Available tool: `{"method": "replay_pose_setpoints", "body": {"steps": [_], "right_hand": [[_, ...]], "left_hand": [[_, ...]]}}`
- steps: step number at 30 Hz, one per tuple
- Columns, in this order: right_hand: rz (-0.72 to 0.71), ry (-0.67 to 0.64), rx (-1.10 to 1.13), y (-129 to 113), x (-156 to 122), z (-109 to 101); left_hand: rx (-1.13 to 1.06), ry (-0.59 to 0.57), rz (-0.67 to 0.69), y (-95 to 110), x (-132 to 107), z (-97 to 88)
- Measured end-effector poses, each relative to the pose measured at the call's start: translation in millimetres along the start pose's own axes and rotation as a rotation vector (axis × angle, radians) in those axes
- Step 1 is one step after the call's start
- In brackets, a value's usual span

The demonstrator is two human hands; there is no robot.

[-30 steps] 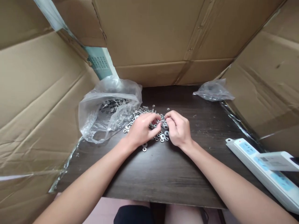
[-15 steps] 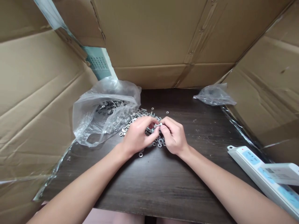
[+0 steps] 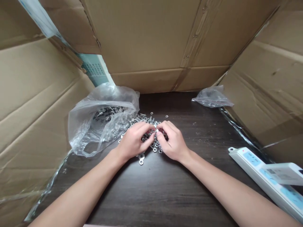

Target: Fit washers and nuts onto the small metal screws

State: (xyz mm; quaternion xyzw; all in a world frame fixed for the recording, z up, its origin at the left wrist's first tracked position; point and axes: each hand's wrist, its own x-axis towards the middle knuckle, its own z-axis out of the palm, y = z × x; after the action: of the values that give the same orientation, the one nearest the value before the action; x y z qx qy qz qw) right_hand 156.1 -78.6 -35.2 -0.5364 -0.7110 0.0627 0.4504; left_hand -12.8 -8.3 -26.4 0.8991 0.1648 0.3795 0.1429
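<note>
My left hand (image 3: 134, 141) and my right hand (image 3: 170, 142) meet fingertip to fingertip over a scatter of small metal nuts, washers and bolts (image 3: 151, 146) on the dark wooden table (image 3: 161, 186). Both hands pinch one small silver bolt (image 3: 155, 130) between them, fingers closed on it. A clear plastic bag (image 3: 99, 121) with more metal fasteners inside lies just left of my left hand.
Cardboard walls (image 3: 165, 41) enclose the table at the back and on both sides. A second crumpled plastic bag (image 3: 211, 97) lies at the back right. A white power strip (image 3: 267, 176) with a white box on it lies at the right edge.
My fingertips have closed tighter together on the small bolt. The camera has tipped slightly, shifting the scene a little down and left in the picture.
</note>
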Motion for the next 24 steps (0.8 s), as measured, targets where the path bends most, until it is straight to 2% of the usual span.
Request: {"method": "replay_pose_setpoints", "body": {"steps": [5,12,18,24], "right_hand": [[0.03,-0.066,-0.063,2.9,-1.3,-2.5],[0.065,-0.148,-0.022,-0.9,-2.5,-8.7],[0.094,-0.1,0.028,0.5,-1.9,-8.5],[0.052,-0.088,0.061,4.4,-2.9,-4.9]], "left_hand": [[0.062,-0.061,0.035,-3.1,2.3,-0.4],[0.03,-0.043,0.035,2.5,3.2,-0.1],[0.017,-0.031,0.027,-1.7,4.7,3.2],[0.017,-0.017,0.057,-3.7,5.1,2.4]]}}
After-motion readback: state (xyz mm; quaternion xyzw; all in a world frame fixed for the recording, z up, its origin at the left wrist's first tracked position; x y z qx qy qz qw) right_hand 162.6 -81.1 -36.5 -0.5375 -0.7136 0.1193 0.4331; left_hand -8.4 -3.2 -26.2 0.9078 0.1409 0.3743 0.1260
